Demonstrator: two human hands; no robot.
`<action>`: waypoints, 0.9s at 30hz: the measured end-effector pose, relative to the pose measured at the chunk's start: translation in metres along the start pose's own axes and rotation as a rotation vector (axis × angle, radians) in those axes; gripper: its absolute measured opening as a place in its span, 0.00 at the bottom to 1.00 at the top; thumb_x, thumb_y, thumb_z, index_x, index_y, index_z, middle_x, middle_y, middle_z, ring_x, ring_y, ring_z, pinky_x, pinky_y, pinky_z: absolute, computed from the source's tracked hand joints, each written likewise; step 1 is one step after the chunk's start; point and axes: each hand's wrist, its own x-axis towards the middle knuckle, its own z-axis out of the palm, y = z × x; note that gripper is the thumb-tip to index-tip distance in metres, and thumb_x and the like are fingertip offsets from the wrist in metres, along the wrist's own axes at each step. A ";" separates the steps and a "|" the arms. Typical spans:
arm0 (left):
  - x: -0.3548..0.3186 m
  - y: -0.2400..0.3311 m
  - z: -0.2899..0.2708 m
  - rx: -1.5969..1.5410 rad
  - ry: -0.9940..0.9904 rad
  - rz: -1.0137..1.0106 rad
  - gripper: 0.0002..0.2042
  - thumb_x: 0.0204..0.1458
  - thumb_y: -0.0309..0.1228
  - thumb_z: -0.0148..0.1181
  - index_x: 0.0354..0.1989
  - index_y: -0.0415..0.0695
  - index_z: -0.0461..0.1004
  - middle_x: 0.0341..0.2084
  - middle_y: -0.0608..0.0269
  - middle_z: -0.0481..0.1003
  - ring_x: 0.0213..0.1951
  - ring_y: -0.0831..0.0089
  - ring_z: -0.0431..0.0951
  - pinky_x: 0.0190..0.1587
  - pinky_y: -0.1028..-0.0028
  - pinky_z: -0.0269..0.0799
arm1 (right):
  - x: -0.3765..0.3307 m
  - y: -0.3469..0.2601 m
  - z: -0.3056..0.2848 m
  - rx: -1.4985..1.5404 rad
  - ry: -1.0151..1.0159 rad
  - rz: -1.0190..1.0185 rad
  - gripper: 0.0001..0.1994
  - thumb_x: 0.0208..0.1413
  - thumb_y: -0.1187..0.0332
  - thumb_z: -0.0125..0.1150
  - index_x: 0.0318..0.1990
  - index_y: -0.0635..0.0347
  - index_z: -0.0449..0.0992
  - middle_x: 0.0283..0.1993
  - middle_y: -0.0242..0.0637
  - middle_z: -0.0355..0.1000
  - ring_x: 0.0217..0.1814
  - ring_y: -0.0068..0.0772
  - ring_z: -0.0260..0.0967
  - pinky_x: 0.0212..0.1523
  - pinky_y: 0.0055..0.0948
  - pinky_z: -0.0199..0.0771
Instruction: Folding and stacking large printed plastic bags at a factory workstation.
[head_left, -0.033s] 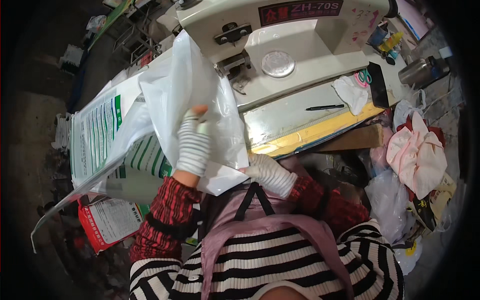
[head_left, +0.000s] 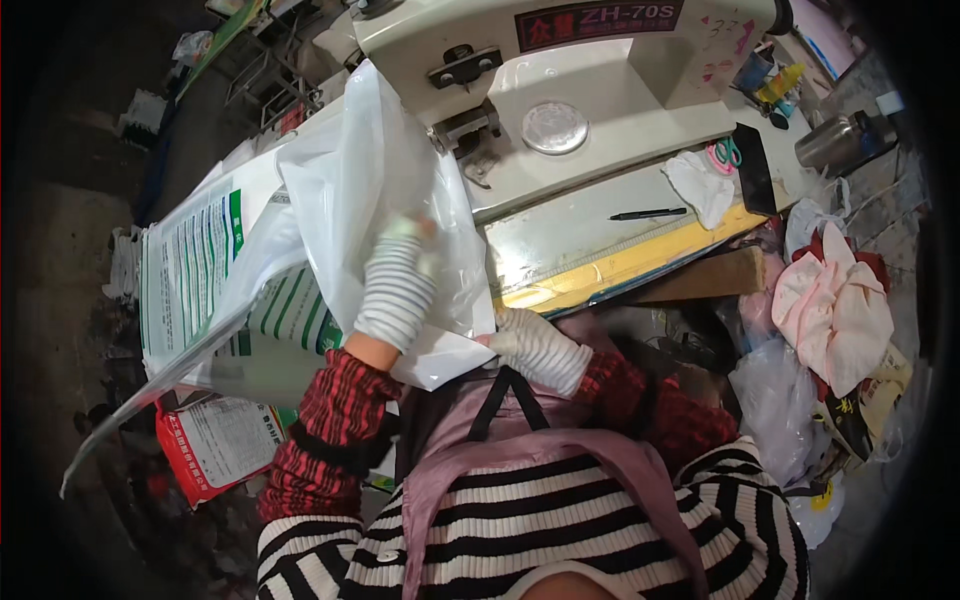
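Note:
A large white plastic bag (head_left: 345, 150) with green and blue print lies across the left side of the sewing machine table, its near edge over my lap. My left hand (head_left: 398, 285), in a striped half-finger glove, rests on the bag's white sheet; its fingers are smeared by motion. My right hand (head_left: 540, 350), in a matching glove, pinches the bag's near right corner between thumb and fingers. Just beyond the bag stands the cream sewing machine (head_left: 600, 85), with its presser and needle parts (head_left: 470, 130) close to the bag's right edge.
On the table lie a black pen (head_left: 648, 214), a white cloth (head_left: 700, 190), scissors (head_left: 725, 154) and a dark phone-like slab (head_left: 754, 170). A metal flask (head_left: 845, 140) stands far right. Pink cloth (head_left: 835, 305) and clear plastic (head_left: 780, 400) pile up at right. A red printed bag (head_left: 215, 450) lies lower left.
My left hand has slid slightly right and nearer over the bag. The right hand stays at the corner, and the bag has barely moved.

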 end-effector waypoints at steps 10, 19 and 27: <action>-0.016 0.035 -0.026 0.912 -0.729 -0.029 0.18 0.49 0.28 0.51 0.49 0.34 0.72 0.39 0.38 0.75 0.43 0.46 0.76 0.49 0.61 0.71 | -0.014 -0.024 0.004 -0.085 0.039 0.084 0.13 0.55 0.66 0.60 0.44 0.63 0.73 0.34 0.27 0.74 0.31 0.16 0.68 0.33 0.17 0.70; 0.013 -0.038 -0.035 1.266 -0.890 0.279 0.32 0.46 0.29 0.60 0.61 0.33 0.59 0.42 0.40 0.75 0.42 0.48 0.76 0.45 0.59 0.71 | 0.009 -0.023 0.030 -0.308 -0.027 -0.095 0.15 0.53 0.67 0.62 0.45 0.66 0.71 0.31 0.32 0.73 0.29 0.17 0.68 0.31 0.17 0.69; 0.020 0.003 -0.037 0.941 -0.571 0.254 0.34 0.45 0.28 0.62 0.62 0.32 0.57 0.44 0.42 0.74 0.43 0.46 0.75 0.47 0.58 0.70 | 0.004 -0.006 0.001 -0.176 0.055 -0.015 0.15 0.49 0.64 0.64 0.40 0.65 0.72 0.28 0.30 0.71 0.26 0.17 0.65 0.29 0.18 0.66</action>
